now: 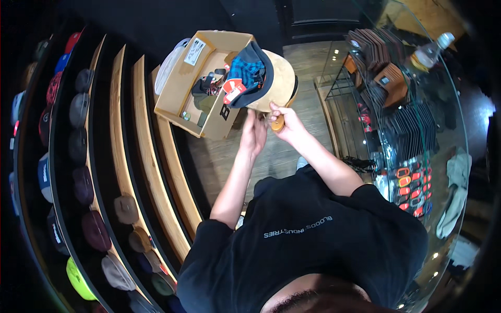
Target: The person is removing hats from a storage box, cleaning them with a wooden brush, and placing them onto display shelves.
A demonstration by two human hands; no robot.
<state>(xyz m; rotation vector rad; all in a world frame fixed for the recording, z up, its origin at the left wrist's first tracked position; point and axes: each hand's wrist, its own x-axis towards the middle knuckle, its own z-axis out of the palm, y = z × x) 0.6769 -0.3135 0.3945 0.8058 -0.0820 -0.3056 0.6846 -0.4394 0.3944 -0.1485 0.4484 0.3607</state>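
Observation:
A tan cap (282,78) is held up in front of me, over the near right side of the cardboard box. Its opening faces left and shows a dark band and blue plaid lining (245,72). A red and white tag (235,92) hangs from it. My right hand (285,123) grips the cap's lower edge, thumb on top and fingers curled. By those fingers is a small rounded orange-tan piece (277,123), whose kind I cannot make out. My left hand (253,134) is raised just under the cap, close to my right fingers; its fingertips are blurred and partly hidden.
The open cardboard box (169,101) holds several dark and olive items. Slanted wooden shelves (148,151) with several caps (96,229) run along the left. On the right, a glass counter (443,120) holds wallets, a bottle (431,52) and a grey cloth (455,190).

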